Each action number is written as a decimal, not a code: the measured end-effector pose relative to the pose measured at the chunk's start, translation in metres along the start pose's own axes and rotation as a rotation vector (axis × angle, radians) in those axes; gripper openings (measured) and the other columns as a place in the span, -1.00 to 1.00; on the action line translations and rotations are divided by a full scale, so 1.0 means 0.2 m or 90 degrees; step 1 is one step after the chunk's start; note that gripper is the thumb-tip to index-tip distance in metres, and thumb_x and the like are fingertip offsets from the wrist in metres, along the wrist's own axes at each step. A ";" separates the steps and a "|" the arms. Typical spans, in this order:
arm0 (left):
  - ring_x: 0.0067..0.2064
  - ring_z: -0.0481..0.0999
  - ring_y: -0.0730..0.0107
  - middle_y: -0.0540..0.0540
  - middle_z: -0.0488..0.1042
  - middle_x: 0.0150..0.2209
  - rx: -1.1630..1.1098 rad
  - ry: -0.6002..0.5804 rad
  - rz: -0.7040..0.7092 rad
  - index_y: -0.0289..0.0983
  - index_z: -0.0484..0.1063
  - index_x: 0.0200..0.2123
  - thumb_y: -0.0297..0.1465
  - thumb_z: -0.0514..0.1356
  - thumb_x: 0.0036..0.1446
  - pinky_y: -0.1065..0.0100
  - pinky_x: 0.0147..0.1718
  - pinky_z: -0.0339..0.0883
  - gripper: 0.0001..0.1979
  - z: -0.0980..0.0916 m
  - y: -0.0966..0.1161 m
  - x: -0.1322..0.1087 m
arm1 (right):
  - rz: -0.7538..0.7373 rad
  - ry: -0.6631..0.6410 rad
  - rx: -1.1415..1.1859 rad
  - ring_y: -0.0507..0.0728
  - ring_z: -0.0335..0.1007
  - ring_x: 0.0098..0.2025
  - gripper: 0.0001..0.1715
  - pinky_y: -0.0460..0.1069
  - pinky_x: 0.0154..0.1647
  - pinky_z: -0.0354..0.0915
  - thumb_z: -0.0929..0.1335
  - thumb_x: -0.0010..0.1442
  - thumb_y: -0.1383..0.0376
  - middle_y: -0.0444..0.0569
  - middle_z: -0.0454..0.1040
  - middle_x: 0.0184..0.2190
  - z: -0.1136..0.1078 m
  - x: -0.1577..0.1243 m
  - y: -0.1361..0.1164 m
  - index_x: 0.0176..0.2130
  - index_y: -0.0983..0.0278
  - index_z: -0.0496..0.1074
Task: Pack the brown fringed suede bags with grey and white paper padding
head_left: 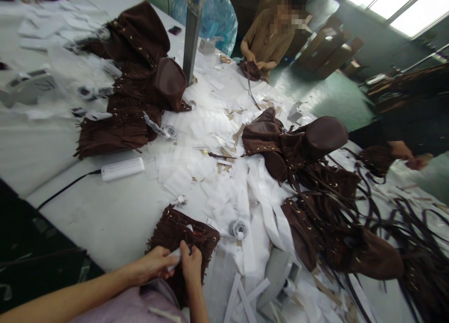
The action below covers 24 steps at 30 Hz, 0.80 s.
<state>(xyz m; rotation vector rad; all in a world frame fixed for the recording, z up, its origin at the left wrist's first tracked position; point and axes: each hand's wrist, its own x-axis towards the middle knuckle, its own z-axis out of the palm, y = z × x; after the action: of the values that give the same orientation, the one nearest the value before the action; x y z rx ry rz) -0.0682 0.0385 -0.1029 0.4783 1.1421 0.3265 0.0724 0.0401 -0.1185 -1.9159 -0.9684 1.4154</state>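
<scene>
A dark brown fringed drawstring bag point(175, 227) with small metal eyelets lies on the table right in front of me. Over its near part, my left hand point(156, 264) pinches one side of a small whitish piece point(174, 257), perhaps paper or plastic wrap. My right hand point(191, 262) closes on the other side of it, thumb on top. The fingers partly cover this piece, so its kind is unclear. Just right of the bag sits a coiled strap point(238, 229) with a white wrap around it.
More brown bags point(115, 131) are heaped at the left, others point(298, 143) at the right with long straps. White paper scraps point(217, 187) litter the middle. A white corded device point(122, 169) lies left; a metal post point(192, 38) rises behind. Two co-workers' hands point(403, 152) point(254, 61) handle brown pieces.
</scene>
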 end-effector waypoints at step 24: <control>-0.60 0.39 0.46 -0.01 0.45 -0.58 -0.032 0.039 -0.009 -0.30 0.34 -0.45 0.07 0.28 -0.19 0.47 -0.64 0.15 -0.47 0.02 -0.07 0.05 | -0.021 0.052 -0.048 0.14 0.37 -0.51 -0.55 -0.06 -0.53 0.23 0.32 0.11 0.00 -0.03 0.45 -0.62 0.01 0.03 0.04 -0.47 0.33 0.48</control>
<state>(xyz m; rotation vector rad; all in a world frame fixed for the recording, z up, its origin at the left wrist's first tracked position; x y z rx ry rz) -0.0606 0.0310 -0.1166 0.4181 1.1944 0.3581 0.0731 0.0403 -0.1285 -1.9871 -1.0225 1.2882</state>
